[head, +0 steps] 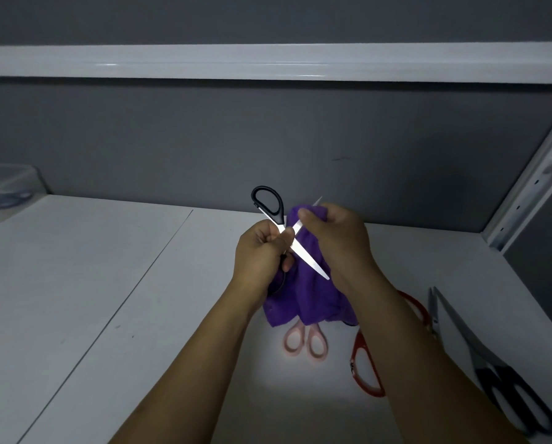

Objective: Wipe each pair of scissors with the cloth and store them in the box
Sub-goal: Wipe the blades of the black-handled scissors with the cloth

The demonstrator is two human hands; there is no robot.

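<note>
A white surface [76,283] fills the lower view, crossed by a thin dark seam [133,283] running diagonally, with a small dark speck [118,326] beside it. Behind stands a grey back panel [204,133] bearing a faint dark scuff [342,159]. Above runs a glossy white shelf edge [268,64]. At right, a white perforated metal upright [524,200] leans along the panel's corner.

Perhaps five scissors [303,254], one cloth [310,299], one box [8,187].

Purple cloth [306,293], black-handled scissors [270,203]
</note>
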